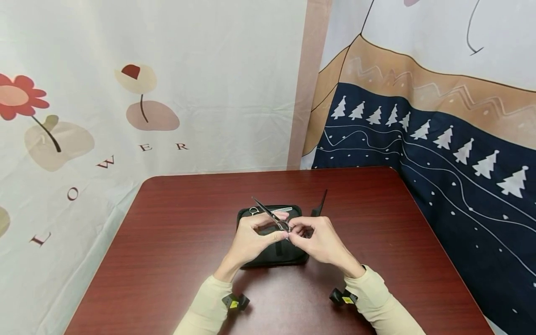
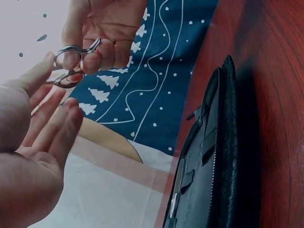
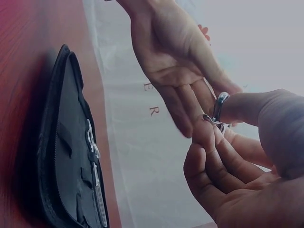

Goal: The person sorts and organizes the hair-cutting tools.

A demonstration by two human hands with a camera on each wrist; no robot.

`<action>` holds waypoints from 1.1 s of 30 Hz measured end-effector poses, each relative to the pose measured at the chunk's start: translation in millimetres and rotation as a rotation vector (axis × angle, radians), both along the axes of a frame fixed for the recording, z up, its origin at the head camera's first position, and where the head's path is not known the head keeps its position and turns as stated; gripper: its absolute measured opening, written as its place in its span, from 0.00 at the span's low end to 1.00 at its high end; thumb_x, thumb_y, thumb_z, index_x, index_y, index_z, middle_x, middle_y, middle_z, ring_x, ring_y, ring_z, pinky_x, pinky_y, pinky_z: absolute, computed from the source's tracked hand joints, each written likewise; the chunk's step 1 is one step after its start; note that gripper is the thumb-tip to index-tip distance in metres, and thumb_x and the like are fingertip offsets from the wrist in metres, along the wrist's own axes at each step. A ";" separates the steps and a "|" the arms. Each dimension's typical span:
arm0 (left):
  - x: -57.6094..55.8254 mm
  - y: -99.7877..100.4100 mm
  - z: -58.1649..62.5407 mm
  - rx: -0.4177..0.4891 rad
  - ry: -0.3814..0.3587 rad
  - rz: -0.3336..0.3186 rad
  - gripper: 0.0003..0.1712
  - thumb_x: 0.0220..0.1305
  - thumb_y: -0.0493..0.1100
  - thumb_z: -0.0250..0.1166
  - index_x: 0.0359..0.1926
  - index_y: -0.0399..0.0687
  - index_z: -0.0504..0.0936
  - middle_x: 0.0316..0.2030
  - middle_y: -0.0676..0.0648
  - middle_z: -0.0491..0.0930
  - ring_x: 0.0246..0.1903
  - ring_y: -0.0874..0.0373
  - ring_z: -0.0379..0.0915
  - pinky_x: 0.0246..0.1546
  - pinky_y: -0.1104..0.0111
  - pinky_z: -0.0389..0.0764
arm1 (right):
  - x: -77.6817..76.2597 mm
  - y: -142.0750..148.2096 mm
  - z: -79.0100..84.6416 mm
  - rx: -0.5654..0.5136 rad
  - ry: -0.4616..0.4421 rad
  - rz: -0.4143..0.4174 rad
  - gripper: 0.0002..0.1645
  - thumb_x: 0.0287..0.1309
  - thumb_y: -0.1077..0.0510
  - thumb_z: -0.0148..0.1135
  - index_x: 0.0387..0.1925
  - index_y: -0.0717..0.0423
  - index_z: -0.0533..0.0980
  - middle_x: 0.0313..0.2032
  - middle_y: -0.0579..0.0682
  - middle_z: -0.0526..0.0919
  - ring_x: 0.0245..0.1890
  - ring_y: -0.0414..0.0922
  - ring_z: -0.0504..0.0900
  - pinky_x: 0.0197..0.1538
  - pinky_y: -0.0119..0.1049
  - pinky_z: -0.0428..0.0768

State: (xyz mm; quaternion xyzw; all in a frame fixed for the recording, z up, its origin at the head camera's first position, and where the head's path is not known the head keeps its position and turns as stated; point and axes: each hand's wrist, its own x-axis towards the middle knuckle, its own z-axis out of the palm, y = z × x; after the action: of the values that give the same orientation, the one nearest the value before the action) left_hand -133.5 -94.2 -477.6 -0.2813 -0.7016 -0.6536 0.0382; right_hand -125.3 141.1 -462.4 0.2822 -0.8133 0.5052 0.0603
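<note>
1. Right hand (image 1: 321, 239) pinches the scissors (image 1: 268, 212) by the rings
2. Left hand (image 1: 250, 238) pinches 'em too — thumb's at the rings
3. They're above the case (image 1: 289, 255) — blades pointing far left

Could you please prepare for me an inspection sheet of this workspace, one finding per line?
Surface: reddish-brown table, wood-grained.
Job's things: silver scissors, raised above an open black case; toothed metal tool inside the case.
Clutter: thin black item beyond the right hand, possibly a comb.
Grippers: left hand holds the scissors; right hand grips their handles.
Cables: nothing seen.
Surroundings: pale flower-print cloth and dark tree-print cloth beyond the table.
</note>
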 end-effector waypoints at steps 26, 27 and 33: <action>8.2 -56.9 0.3 -0.662 0.201 0.305 0.53 0.57 0.59 0.88 0.81 0.55 0.77 0.82 0.47 0.73 0.87 0.38 0.59 0.83 0.35 0.68 | -7.5 13.5 0.8 0.029 0.021 -0.142 0.10 0.63 0.67 0.75 0.42 0.50 0.91 0.30 0.40 0.90 0.30 0.31 0.83 0.36 0.30 0.86; 9.2 -59.0 -0.7 -0.680 0.208 0.315 0.53 0.57 0.59 0.88 0.80 0.54 0.78 0.82 0.46 0.73 0.87 0.37 0.60 0.83 0.35 0.68 | -7.9 14.6 0.9 0.037 0.030 -0.152 0.10 0.63 0.67 0.75 0.42 0.50 0.91 0.30 0.40 0.90 0.30 0.31 0.83 0.36 0.30 0.86; 13.0 -68.5 -7.7 -0.783 0.249 0.338 0.49 0.58 0.59 0.87 0.78 0.51 0.81 0.78 0.39 0.77 0.84 0.31 0.63 0.84 0.31 0.64 | -9.9 20.4 0.0 0.068 0.083 -0.198 0.08 0.63 0.67 0.76 0.43 0.55 0.91 0.29 0.41 0.90 0.30 0.31 0.83 0.37 0.35 0.90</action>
State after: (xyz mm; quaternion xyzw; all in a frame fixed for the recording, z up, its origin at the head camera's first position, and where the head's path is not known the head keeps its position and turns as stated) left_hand -120.5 -162.7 -485.3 -0.2326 -0.9224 -0.2843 0.1194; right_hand -135.2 161.5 -462.4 0.2232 -0.8507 0.4568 0.1337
